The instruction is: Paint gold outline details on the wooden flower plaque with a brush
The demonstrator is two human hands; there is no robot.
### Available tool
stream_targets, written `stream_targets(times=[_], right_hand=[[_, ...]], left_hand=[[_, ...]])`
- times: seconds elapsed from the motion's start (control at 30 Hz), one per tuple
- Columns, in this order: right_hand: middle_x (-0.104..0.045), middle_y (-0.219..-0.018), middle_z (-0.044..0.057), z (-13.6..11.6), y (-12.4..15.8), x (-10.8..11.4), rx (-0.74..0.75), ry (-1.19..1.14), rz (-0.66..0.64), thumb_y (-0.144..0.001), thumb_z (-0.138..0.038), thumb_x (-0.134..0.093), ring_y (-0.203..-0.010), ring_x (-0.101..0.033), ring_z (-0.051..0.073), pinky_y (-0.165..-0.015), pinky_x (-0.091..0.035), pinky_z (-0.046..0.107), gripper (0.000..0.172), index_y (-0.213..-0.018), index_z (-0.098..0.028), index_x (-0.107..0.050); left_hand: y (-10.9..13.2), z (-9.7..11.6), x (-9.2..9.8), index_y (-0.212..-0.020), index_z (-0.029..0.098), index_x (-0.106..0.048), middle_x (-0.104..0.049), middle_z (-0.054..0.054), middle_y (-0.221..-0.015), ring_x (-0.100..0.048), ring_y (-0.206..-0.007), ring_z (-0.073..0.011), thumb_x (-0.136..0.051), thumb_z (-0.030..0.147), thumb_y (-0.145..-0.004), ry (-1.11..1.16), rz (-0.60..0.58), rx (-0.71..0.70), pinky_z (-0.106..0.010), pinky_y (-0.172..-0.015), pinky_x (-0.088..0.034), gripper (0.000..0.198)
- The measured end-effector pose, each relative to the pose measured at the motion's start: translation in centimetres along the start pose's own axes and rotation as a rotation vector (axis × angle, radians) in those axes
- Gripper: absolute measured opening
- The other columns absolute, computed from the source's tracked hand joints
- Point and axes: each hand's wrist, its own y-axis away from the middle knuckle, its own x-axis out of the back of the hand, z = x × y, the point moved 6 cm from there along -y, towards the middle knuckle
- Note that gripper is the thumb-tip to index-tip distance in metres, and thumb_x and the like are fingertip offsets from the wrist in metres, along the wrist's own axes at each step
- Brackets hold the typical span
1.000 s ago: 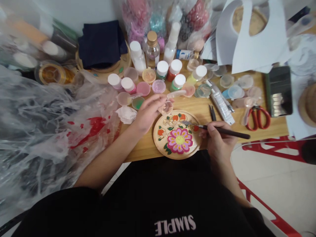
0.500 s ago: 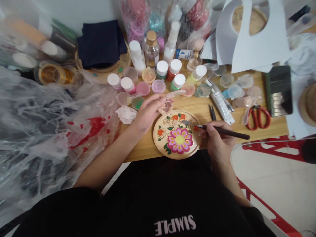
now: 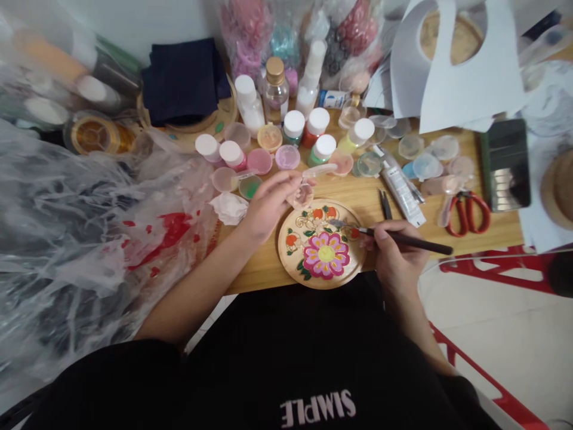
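Pinched in my left hand (image 3: 271, 206) is a small clear plastic cup (image 3: 302, 196) with its hinged lid raised; a pale residue shows inside. My right hand (image 3: 398, 254) is closed around the dark handle of a palette knife (image 3: 405, 240), whose thin grey blade lies over the upper part of a round wooden plaque (image 3: 290, 266). On the plaque is a pink and purple flower (image 3: 326, 255) with a yellow centre, along with orange blooms, green leaves and gold outlines. Whether the blade touches the surface I cannot tell. The plaque sits at the table's front edge, against my black shirt.
Several lidded paint jars (image 3: 323, 149) and open cups (image 3: 287, 157) stand behind the plaque. A crumpled tissue (image 3: 229, 208) lies left of it. To the right are tweezers (image 3: 385, 204), a white tube (image 3: 403, 192), red-handled pliers (image 3: 469, 215) and a phone (image 3: 508, 164). Plastic sheeting (image 3: 89, 239) covers the left side.
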Motion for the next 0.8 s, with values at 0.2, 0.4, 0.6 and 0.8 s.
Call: stream_targets(times=[0.2, 0.4, 0.6, 0.8], right_hand=[[-0.064, -0.060, -0.004, 0.13, -0.06, 0.03, -0.014, -0.056, -0.004, -0.081, -0.026, -0.073, -0.049, -0.060, 0.011, -0.047, -0.049, 0.024, 0.006, -0.078, -0.024, -0.068], [-0.065, -0.061, -0.004, 0.06, -0.08, 0.04, -0.012, -0.051, -0.006, -0.081, -0.027, -0.073, -0.049, -0.060, 0.011, -0.047, -0.050, 0.025, 0.006, -0.078, -0.024, -0.068], [-0.065, -0.061, -0.004, -0.16, 0.04, 0.03, 0.001, -0.045, -0.016, -0.082, -0.027, -0.073, -0.049, -0.061, 0.011, -0.047, -0.049, 0.024, 0.006, -0.078, -0.024, -0.068], [-0.065, -0.063, -0.004, -0.05, 0.14, 0.16, -0.048, -0.053, -0.013, -0.082, -0.029, -0.074, -0.052, -0.062, 0.011, -0.050, -0.049, 0.024, 0.006, -0.078, -0.025, -0.070]], left_hand=[[0.04, 0.05, -0.04, -0.079, 0.018, -0.062, -0.073, -0.001, -0.084, -0.066, -0.074, -0.0100, -0.064, 0.029, -0.080, -0.003, 0.004, 0.003, -0.023, -0.071, -0.053, 0.012], [0.03, 0.11, -0.09, -0.081, 0.018, -0.061, -0.072, -0.002, -0.086, -0.067, -0.078, -0.0119, -0.064, 0.032, -0.082, -0.033, -0.009, -0.005, -0.026, -0.074, -0.053, 0.015], [-0.03, 0.09, -0.13, -0.080, 0.017, -0.062, -0.072, -0.002, -0.083, -0.067, -0.074, -0.0109, -0.066, 0.031, -0.080, 0.012, -0.027, -0.025, -0.025, -0.072, -0.054, 0.015], [-0.10, 0.08, 0.01, -0.080, 0.016, -0.063, -0.073, -0.001, -0.081, -0.069, -0.075, -0.0111, -0.067, 0.029, -0.080, 0.026, -0.023, -0.040, -0.024, -0.072, -0.055, 0.013]])
